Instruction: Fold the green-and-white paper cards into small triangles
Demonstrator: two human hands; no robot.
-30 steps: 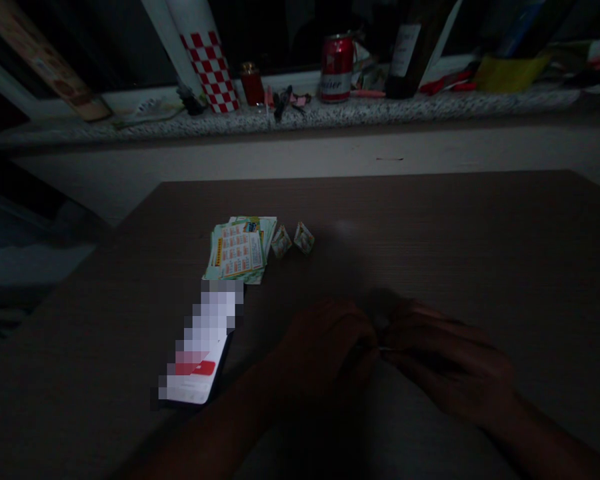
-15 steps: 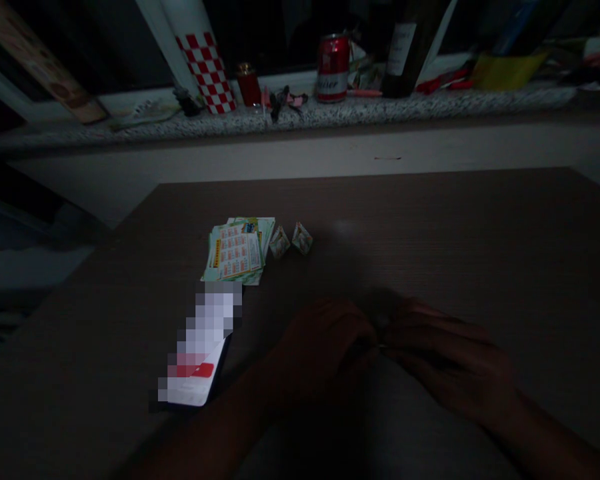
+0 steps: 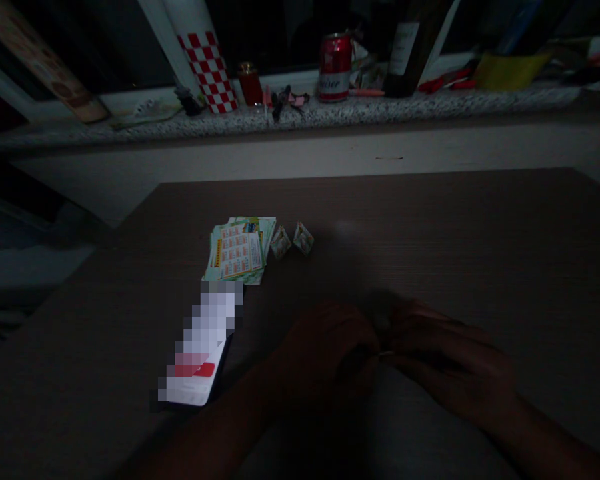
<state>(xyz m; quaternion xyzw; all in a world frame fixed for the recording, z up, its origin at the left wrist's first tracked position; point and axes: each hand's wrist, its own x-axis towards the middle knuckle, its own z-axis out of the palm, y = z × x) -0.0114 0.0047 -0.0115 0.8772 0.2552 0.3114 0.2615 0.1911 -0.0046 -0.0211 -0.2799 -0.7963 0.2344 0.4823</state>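
Note:
In dim light, my left hand (image 3: 333,350) is closed, its fingertips curled inward low over the table. Facing it, my right hand (image 3: 447,353) has its thumb and fingers pinched together. Between the fingertips shows a thin pale edge (image 3: 386,353) of something small, mostly covered by the fingers and too dark to name. Beyond my left hand lie two small folded paper pieces (image 3: 281,243), side by side with printed patterns. They sit just right of a stack of printed paper slips (image 3: 239,252).
A phone (image 3: 200,360) with a lit screen, partly blurred, lies by my left forearm on the wooden table (image 3: 455,227). Behind, the stone windowsill (image 3: 300,121) carries a red can (image 3: 335,70), a dark bottle (image 3: 403,57), a checkered cylinder (image 3: 210,70) and a small red jar (image 3: 250,85).
My hands have drawn very slightly apart at the fingertips, and a little more of the pale edge shows between them. The papers and phone stay where they were.

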